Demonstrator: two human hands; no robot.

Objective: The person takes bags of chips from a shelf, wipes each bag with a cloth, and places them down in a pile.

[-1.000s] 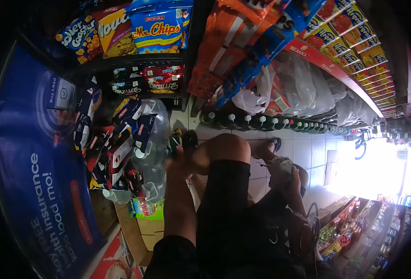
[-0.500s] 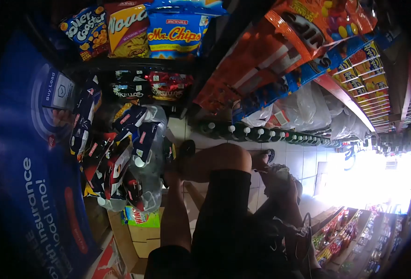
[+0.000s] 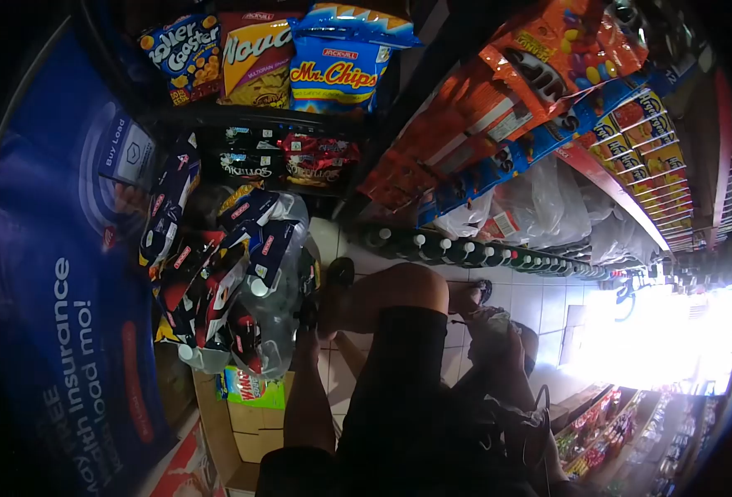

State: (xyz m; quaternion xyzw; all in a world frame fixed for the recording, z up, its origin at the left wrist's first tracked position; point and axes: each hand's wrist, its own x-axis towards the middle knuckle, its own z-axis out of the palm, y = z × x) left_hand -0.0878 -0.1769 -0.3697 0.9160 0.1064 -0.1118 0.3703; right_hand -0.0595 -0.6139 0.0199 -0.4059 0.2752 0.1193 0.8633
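Observation:
My left hand is in deep shade beside a clump of large clear plastic bottles. Its fingers are too dark to make out, and whether it touches the bottles I cannot tell. Several dark snack packs lie over and among these bottles. Beyond my bare knee, my right hand is closed on a crumpled pale thing, cloth or thin plastic. A thin cord loops near my right wrist.
Chip bags fill the upper rack. Orange candy pouches hang at upper right. A row of dark bottles with white caps stands along the tiled floor. A cardboard box holds a green pack.
The whole view has shifted slightly, so the shelves and bottles appear a little further right. My left hand stays beside the bottles, and the right keeps the crumpled pale thing.

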